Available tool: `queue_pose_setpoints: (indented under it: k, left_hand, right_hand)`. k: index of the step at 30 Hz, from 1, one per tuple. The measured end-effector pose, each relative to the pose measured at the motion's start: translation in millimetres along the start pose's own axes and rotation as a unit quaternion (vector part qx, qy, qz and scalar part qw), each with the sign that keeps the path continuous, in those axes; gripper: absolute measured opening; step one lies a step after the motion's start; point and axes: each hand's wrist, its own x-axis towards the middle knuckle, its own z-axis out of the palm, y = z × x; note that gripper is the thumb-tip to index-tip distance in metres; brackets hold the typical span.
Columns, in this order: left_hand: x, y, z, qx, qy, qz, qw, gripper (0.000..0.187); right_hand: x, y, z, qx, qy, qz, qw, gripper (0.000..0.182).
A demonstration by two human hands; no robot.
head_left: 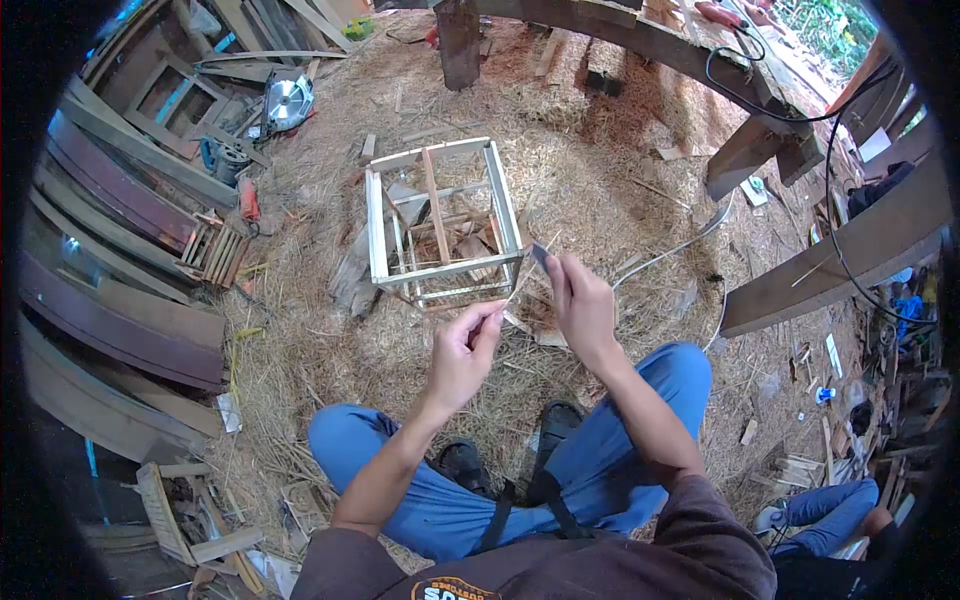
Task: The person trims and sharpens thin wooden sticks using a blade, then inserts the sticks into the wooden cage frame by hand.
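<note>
My left hand (465, 352) pinches the lower end of a thin pale wooden strip (516, 286), which slants up and to the right. My right hand (584, 308) is closed on a small flat dark-grey piece (541, 256), held beside the strip's upper part; I cannot tell whether it is a blade or sandpaper. Just beyond both hands, an open box-shaped wooden frame (440, 270) stands on the ground, with a reddish-brown bar (436, 205) across its top. My bent knees are on either side of my forearms.
Wood shavings and straw cover the ground (590, 160). At the left lie a circular saw (289, 101), a red-handled power tool (249, 200) and stacked curved boards (120, 330). Heavy timber (840, 265) and a black cable (832, 200) are at the right. Another person's legs (825, 510) show lower right.
</note>
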Motion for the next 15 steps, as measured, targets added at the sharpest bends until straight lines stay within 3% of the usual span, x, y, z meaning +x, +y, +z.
queue_pose_setpoints:
  k: [4, 7, 11, 13, 15]
  left_hand:
    - [0.3, 4.0, -0.6, 0.084, 0.022, 0.008, 0.996, 0.020]
    - [1.4, 18.1, 0.2, 0.156, 0.051, 0.079, 0.983, 0.020]
    - [6.1, 12.9, 2.9, 0.197, 0.042, 0.133, 0.971, 0.020]
    - [4.3, 12.9, 1.0, 0.204, 0.017, 0.104, 0.973, 0.018]
    - [2.6, 12.2, -1.3, 0.233, 0.027, 0.136, 0.962, 0.019]
  right_hand:
    - [-13.9, -10.7, 11.9, 0.032, 0.002, -0.077, 0.997, 0.025]
    - [7.9, -6.3, -7.9, 0.042, 0.008, 0.020, 0.999, 0.025]
    - [-8.5, 2.4, 7.1, 0.017, 0.003, -0.070, 0.997, 0.026]
    - [-5.6, 4.8, 4.4, 0.012, 0.000, -0.038, 0.999, 0.025]
    - [4.4, 9.3, -6.3, 0.012, 0.003, 0.008, 1.000, 0.024]
